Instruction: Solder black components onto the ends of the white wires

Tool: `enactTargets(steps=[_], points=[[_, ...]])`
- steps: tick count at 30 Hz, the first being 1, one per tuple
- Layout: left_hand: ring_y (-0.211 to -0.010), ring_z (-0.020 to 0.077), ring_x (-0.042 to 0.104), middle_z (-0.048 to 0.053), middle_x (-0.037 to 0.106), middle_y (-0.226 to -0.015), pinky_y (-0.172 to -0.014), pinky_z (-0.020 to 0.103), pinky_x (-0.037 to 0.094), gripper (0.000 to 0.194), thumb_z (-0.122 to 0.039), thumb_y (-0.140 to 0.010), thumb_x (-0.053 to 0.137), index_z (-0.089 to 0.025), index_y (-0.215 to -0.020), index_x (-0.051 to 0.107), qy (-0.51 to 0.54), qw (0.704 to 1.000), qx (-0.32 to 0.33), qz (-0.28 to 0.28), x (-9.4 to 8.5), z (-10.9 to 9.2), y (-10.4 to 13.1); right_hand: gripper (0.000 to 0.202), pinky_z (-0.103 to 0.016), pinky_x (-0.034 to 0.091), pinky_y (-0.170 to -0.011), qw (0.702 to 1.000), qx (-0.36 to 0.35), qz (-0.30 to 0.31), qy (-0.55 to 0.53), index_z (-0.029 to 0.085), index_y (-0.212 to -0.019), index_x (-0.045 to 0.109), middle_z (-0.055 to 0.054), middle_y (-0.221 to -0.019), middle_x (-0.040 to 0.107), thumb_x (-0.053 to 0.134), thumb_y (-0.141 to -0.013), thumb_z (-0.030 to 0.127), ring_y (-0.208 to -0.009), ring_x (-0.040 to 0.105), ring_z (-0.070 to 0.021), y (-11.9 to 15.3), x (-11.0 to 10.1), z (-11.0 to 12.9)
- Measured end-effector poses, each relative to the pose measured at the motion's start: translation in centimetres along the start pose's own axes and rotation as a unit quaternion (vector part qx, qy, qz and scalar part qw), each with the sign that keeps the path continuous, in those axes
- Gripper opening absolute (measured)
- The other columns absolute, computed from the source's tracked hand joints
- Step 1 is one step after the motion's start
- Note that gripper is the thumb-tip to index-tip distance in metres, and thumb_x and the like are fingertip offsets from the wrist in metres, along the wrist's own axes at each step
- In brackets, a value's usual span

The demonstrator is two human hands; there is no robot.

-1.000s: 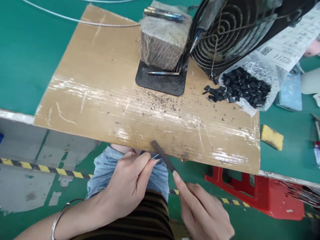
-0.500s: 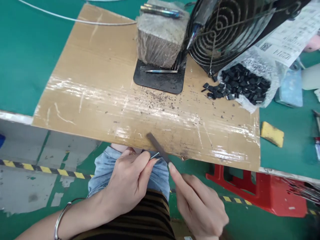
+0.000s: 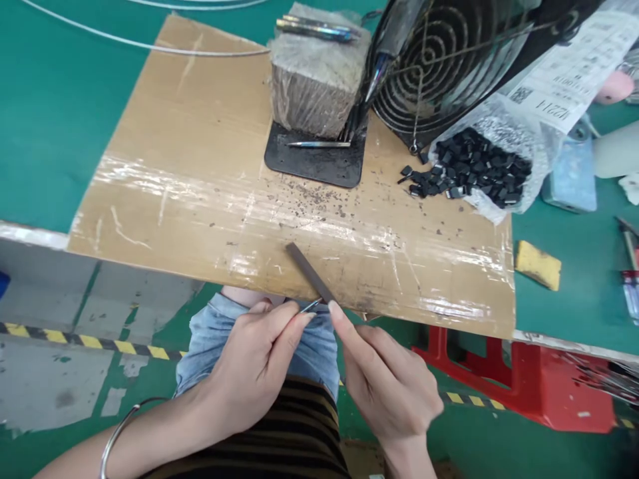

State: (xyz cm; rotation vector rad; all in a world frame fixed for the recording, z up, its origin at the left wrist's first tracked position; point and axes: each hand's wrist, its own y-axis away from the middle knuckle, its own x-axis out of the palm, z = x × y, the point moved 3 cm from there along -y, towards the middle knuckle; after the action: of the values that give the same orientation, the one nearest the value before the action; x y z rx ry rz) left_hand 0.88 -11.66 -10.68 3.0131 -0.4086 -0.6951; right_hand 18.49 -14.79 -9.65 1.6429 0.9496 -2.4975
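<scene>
My left hand [image 3: 262,349] is closed around a thin metal rod with a pointed end [image 3: 313,305], possibly a soldering iron tip; most of it is hidden in my fingers. In my right hand [image 3: 387,372] I grip a flat dark file [image 3: 307,269], index finger stretched along it. The file slants up and left over the front edge of the cardboard sheet [image 3: 190,199]. The rod's end meets or nearly meets the file's edge close to my right fingertip; contact is hard to tell.
Behind stands a plastic-wrapped block [image 3: 317,86] with metal rods on top and a similar rod [image 3: 319,144] on its black base plate [image 3: 312,166]. A fan [image 3: 429,66], a bag of small black parts [image 3: 479,166] and a yellow sponge [image 3: 538,265] lie rightward. Below is a red stool [image 3: 559,386].
My right hand has pushed the file up and left, so it reaches further over the cardboard. My left hand stays nearly in place with the rod. The view has shifted slightly.
</scene>
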Motion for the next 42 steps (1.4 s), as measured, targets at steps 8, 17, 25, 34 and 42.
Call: enactTargets(steps=[8,17,25,34,42], points=[[-0.052,0.0133,0.037,-0.009,0.04,-0.059,-0.058,0.028,0.034,0.037,-0.008,-0.103,0.048,-0.025,-0.075,0.034,-0.085,0.992,0.077,-0.047,0.0,-0.1,0.1,0.066,-0.021,0.049,-0.065,0.998,0.016,0.051,-0.021,0.025,-0.166,0.044,0.002,-0.073,0.074,0.057,-0.107,-0.001,-0.059,0.064,-0.008,1.6,-1.3,0.2],[-0.052,0.0136,0.038,-0.009,0.04,-0.059,-0.058,0.028,0.035,0.037,-0.004,-0.102,0.047,-0.026,-0.076,0.032,-0.108,0.987,0.1,-0.062,0.1,-0.2,0.1,0.069,-0.019,0.049,-0.062,0.999,0.007,0.037,-0.017,0.027,-0.167,0.044,0.004,-0.073,0.074,0.058,-0.105,0.0,-0.056,0.064,-0.0066,0.7,-0.8,0.1],[-0.052,0.0126,0.038,-0.01,0.037,-0.059,-0.057,0.028,0.033,0.038,-0.004,-0.102,0.048,-0.025,-0.075,0.032,-0.095,0.99,0.093,-0.054,0.0,-0.1,0.2,0.07,-0.017,0.048,-0.065,1.0,0.007,0.006,-0.02,0.031,-0.167,0.042,0.006,-0.073,0.074,0.057,-0.106,-0.001,-0.057,0.063,-0.0048,-0.2,0.1,0.1],[-0.053,0.0127,0.037,-0.01,0.038,-0.059,-0.058,0.028,0.034,0.038,-0.006,-0.102,0.049,-0.025,-0.074,0.032,-0.089,0.991,0.09,-0.054,0.0,-0.1,0.1,0.067,-0.019,0.049,-0.063,0.999,0.017,0.026,-0.018,0.028,-0.165,0.046,0.004,-0.072,0.074,0.059,-0.106,0.0,-0.056,0.063,-0.0063,1.3,-0.9,0.1],[-0.055,0.0125,0.041,-0.009,0.042,-0.059,-0.059,0.027,0.035,0.037,-0.007,-0.103,0.048,-0.024,-0.072,0.036,-0.073,0.994,0.064,-0.045,0.1,0.0,0.2,0.067,-0.02,0.049,-0.064,0.998,0.014,0.046,-0.026,0.027,-0.167,0.042,0.003,-0.074,0.074,0.056,-0.107,0.0,-0.057,0.064,-0.0078,1.3,-0.8,0.2]])
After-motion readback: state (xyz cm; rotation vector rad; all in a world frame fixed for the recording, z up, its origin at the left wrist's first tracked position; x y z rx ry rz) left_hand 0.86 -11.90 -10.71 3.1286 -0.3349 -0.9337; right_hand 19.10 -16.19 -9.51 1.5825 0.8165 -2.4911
